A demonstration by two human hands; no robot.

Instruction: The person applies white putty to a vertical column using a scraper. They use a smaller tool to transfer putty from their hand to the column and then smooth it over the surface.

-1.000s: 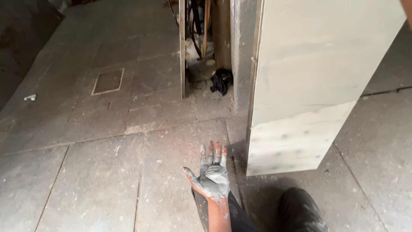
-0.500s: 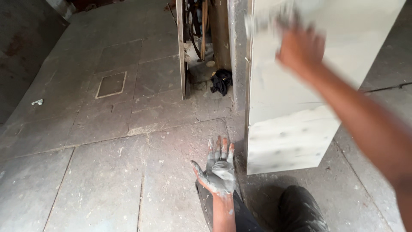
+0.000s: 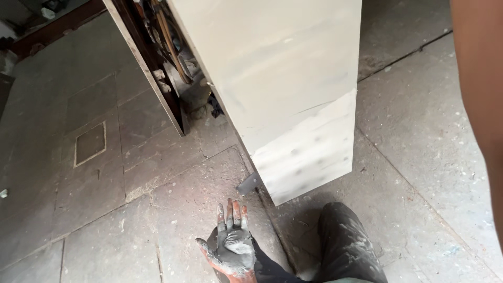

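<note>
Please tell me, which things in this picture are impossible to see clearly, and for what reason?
- Right hand: head view, cut off by the top edge; only the forearm shows.
- Top of the pale wooden panel: cut off by the upper edge.
- Clutter behind the panel: dark, partly hidden by the panel.
- Left hand: grey coating hides its palm; it holds nothing.

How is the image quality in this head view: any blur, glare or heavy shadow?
Head view: soft, even daylight, no glare. The left hand and the pale board look sharp. The forearm at the right edge is close and soft. Top-left corner falls into shadow.
</note>
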